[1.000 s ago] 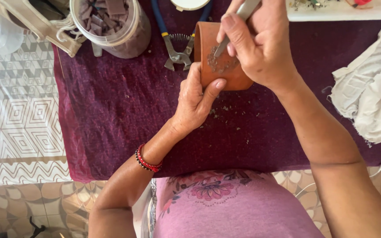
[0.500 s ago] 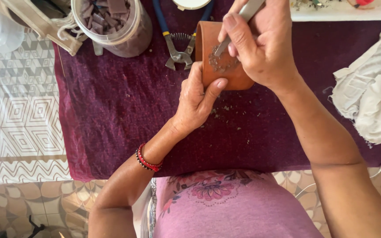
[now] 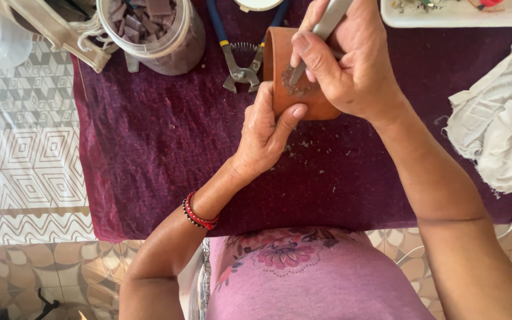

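A small terracotta pot (image 3: 280,65) lies on its side on a dark purple cloth (image 3: 167,154). My left hand (image 3: 265,133) grips its lower side, thumb pressed against the clay. My right hand (image 3: 351,65) holds a thin grey metal tool (image 3: 327,29) whose tip touches a rough grey patch (image 3: 296,88) on the pot's wall. Small crumbs lie on the cloth under the pot.
Blue-handled nippers (image 3: 241,56) lie left of the pot. A clear jar (image 3: 155,32) of purple tile pieces stands at the back left. A crumpled white rag (image 3: 496,127) is at the right, a white tray (image 3: 457,12) at the back right.
The right hand and tool tip have shifted slightly over the grey patch on the pot. The left hand keeps its grip.
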